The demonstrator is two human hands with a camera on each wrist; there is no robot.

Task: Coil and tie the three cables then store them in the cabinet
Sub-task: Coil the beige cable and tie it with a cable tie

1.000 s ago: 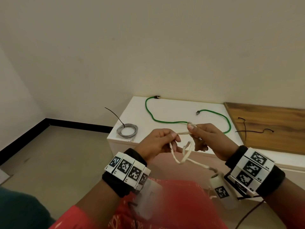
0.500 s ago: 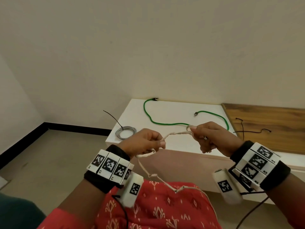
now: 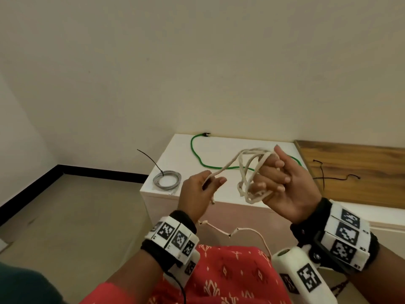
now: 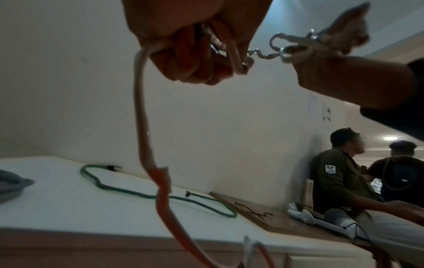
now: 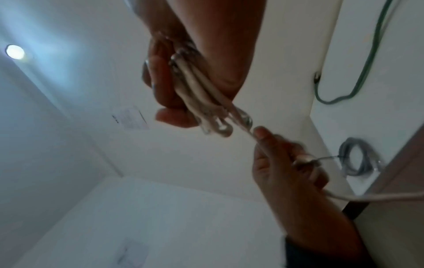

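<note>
Both hands work a white cable point(image 3: 245, 170) in front of the white cabinet point(image 3: 219, 194). My right hand point(image 3: 274, 172) is palm up, with several loops of the cable held around its curled fingers point(image 5: 165, 87). My left hand point(image 3: 213, 178) pinches the strand that leads to those loops, and the loose tail point(image 4: 142, 127) hangs down toward my lap. On the cabinet top a green cable point(image 3: 197, 156) lies uncoiled. A grey cable point(image 3: 167, 179) lies there coiled and tied with a black zip tie.
A wooden board point(image 3: 361, 172) adjoins the cabinet on the right and bears loose black zip ties point(image 3: 324, 175). Two people point(image 4: 344, 172) sit or stand further right along the wall. Open floor point(image 3: 76, 216) lies to the left.
The right hand has risen and turned palm up, and more loops now lie around its fingers. The left hand has moved up and closer, still pinching the strand.
</note>
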